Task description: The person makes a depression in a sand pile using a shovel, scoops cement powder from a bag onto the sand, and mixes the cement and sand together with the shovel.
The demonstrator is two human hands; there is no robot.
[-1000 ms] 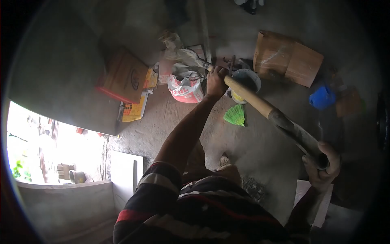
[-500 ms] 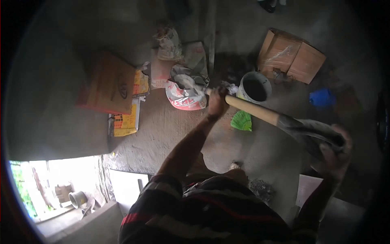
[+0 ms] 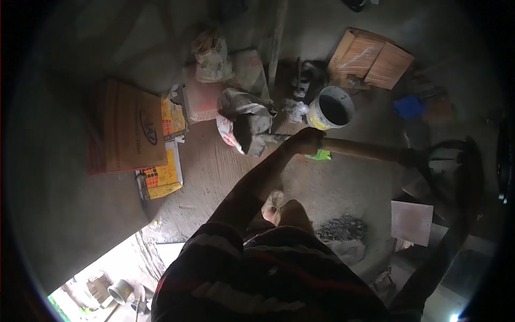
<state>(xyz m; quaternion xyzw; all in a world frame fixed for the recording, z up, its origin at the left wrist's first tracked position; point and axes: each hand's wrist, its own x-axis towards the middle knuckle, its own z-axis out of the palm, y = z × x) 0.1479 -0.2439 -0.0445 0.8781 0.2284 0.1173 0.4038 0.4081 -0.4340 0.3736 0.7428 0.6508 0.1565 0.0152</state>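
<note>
Compared with half a second earlier, the shovel [image 3: 370, 149] lies closer to level across the view, its handle end higher and its blade [image 3: 259, 141] lower, now overlapping the near side of the torn cement bag [image 3: 241, 103]. Dim light blurs where blade ends and bag begins, so how deep it sits I cannot tell.

Wide spacing of the hands probably serves leverage: one near the blade to bear weight, the other at the far end to tilt and turn. The left hand [image 3: 307, 141] is wrapped round the shaft just behind the metal, its arm reaching forward, knuckles up. The right hand [image 3: 470, 166] is at the loop handle, arm extended out to the side; it is too dark to tell how far its fingers close. Beyond the shaft stands a bucket [image 3: 316, 117]; a green broom head [image 3: 322, 155] shows partly beneath.
</note>
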